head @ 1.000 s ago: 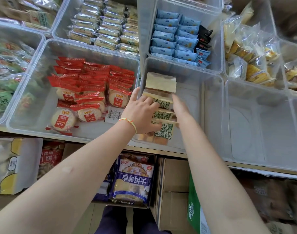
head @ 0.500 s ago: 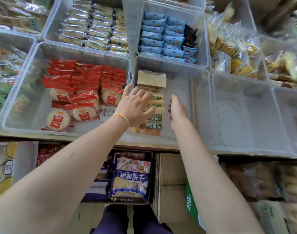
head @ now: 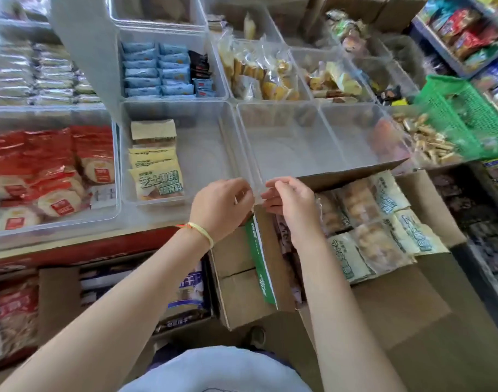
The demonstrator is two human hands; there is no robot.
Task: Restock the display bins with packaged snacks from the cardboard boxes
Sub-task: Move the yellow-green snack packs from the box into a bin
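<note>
1. Three or so yellow-green snack packs (head: 156, 181) lie in one row down the left of the clear bin (head: 202, 154); most of it is bare.
2. Many more matching packs (head: 383, 222) wait in the open cardboard box (head: 406, 304) below, so restocking looks barely begun.
3. Left hand (head: 221, 206) and right hand (head: 290, 203) hover at the bin's front corner, each grip loosely curled, apparently empty.
4. Neighbouring bins hold red-wrapped packs (head: 52, 171); a green basket (head: 465, 117) sits at right.

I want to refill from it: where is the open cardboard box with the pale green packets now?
In the head view it sits low on the right: the cardboard box is below the empty clear bin, just right of the right hand.
</note>
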